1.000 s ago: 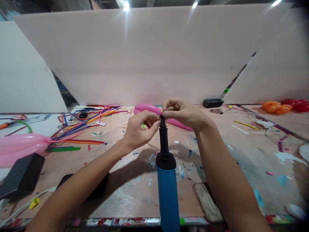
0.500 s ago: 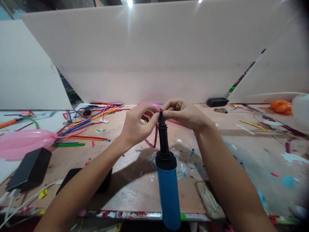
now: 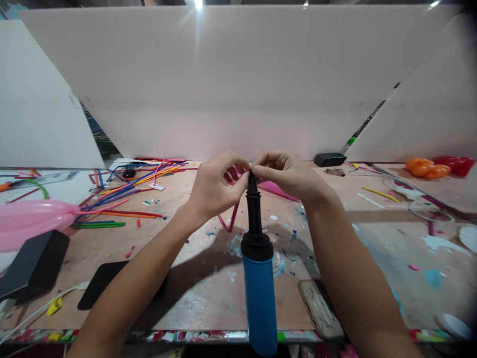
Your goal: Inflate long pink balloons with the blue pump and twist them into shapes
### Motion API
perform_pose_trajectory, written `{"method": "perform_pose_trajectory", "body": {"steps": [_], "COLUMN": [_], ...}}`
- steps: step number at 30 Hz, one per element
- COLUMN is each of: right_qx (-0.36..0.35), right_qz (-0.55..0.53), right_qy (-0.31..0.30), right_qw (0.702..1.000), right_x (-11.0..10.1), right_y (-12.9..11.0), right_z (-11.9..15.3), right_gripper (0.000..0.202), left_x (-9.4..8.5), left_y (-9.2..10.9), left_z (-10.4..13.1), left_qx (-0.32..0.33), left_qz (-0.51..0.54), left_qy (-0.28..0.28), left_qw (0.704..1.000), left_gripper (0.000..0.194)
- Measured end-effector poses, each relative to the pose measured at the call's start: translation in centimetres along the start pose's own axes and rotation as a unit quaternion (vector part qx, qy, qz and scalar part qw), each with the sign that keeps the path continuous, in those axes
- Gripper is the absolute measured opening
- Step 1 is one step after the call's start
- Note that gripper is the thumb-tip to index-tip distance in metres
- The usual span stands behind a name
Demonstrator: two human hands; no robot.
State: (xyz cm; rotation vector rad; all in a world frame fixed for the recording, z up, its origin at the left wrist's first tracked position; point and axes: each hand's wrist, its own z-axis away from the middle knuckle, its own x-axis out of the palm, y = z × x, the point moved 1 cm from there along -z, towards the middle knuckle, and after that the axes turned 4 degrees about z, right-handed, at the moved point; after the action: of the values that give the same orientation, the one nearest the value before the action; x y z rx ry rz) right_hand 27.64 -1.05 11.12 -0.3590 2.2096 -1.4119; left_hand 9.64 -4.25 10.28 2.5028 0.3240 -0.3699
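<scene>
A blue balloon pump [image 3: 260,303] with a black nozzle points away from me over the table. At the nozzle tip, my left hand [image 3: 219,189] and my right hand [image 3: 285,176] meet, each with thumb and forefinger pinched. Between them is a pink modelling balloon [image 3: 278,190]. Part of it shows behind my right hand as a fuller section, and a thin limp length hangs bent below my left hand. My fingers hide the balloon's mouth, so whether it sits over the tip is unclear.
Loose uninflated balloons [image 3: 137,186] lie at the left, near an inflated pink balloon [image 3: 37,219] and a black box [image 3: 35,266]. A phone [image 3: 320,308] rests by my right forearm. Orange balloon shapes [image 3: 427,168] stand far right. White panels [image 3: 223,79] wall off the back.
Both hands stay pinched at the nozzle tip, with small finger shifts. The limp pink length has swung slightly left. The view has turned a little to the right.
</scene>
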Motion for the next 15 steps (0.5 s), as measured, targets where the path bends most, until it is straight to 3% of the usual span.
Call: {"method": "perform_pose_trajectory", "body": {"steps": [2,3,5,7,8,10,15], "right_qx": [-0.003,-0.004,-0.003,0.001,0.003,0.004,-0.026], "right_qz": [0.004,0.008,0.018,0.024,0.025,0.027,0.035], "right_qy": [0.009,0.013,0.024,0.030,0.032,0.037,0.063], "right_qw": [1.000,1.000,1.000,0.999,0.999,0.999,0.997], "right_x": [0.1,0.2,0.4,0.5,0.5,0.5,0.1], "right_y": [0.1,0.1,-0.2,-0.5,-0.7,-0.9,-0.9], "right_z": [-0.1,-0.1,-0.1,-0.1,-0.1,0.0,-0.1], "right_gripper": [0.027,0.028,0.029,0.030,0.030,0.030,0.027], "left_x": [-0.1,-0.2,-0.2,0.0,0.1,0.3,0.5], "left_y": [0.1,0.1,0.0,-0.1,-0.2,-0.5,-1.1], "left_z": [0.1,0.1,0.1,0.3,0.4,0.5,0.3], "left_qx": [-0.048,-0.084,-0.156,-0.210,-0.227,-0.242,-0.211], "left_qz": [-0.017,-0.014,0.028,0.100,0.136,0.186,0.225], "left_qy": [-0.010,-0.045,-0.189,-0.335,-0.377,-0.394,-0.380], "left_qw": [0.999,0.995,0.969,0.913,0.887,0.867,0.872], "left_gripper": [0.009,0.016,0.029,0.034,0.035,0.036,0.041]}}
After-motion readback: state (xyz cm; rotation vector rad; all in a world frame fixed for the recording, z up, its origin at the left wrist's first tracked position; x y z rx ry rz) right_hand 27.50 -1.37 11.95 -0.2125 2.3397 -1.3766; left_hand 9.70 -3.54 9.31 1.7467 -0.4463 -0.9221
